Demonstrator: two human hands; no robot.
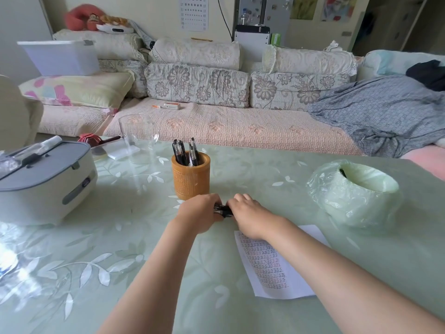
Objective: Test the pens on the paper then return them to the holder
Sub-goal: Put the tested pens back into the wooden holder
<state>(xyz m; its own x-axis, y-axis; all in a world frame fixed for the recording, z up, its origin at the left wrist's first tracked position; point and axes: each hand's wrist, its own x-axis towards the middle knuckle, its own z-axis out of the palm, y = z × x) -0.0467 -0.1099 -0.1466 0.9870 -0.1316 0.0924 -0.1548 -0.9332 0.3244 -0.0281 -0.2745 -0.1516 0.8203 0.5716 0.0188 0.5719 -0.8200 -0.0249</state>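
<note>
**Risk**
- Both hands close on one pen bundle (222, 210) at frame centre, just below the holder (190, 179).
- Slippage: a pen may slip from the bundle as the hands part and roll across the smooth table (149, 297). The likely cause is several slick barrels gripped together by their ends.
- Tipping: the left hand's knuckles lie close to the holder's base, though contact cannot be confirmed. A careless lift forward could knock it over.
- Jamming: stored pens (185, 153) already stand in the holder, and the bundle could catch on them if pushed in all at once.
- Ink: whether any cap is off cannot be told. An exposed tip could mark skin or table.
- Paper: the paper (277, 266), lower right of centre, carries rows of marks. Its upper corner lies under the right wrist and may drag if that arm slides.
- Nearby items: a glass (138, 138) stands at upper left of the holder and a bagged bowl (354, 191) at right. Both are well apart from the hands, so the risk is judged low.

**Pose**
- Left hand (199, 214): the forearm enters from lower centre with the back of the hand up. The fingers are curled round the bundle's left end and the fingertips are hidden.
- Right hand (246, 216): the forearm enters from lower right and crosses the paper. The fingers are curled together over the bundle's right end, knuckles toward the holder.
- The hands nearly meet, and only a short black stretch of the bundle shows between them. The pen count is not discernible.
</note>
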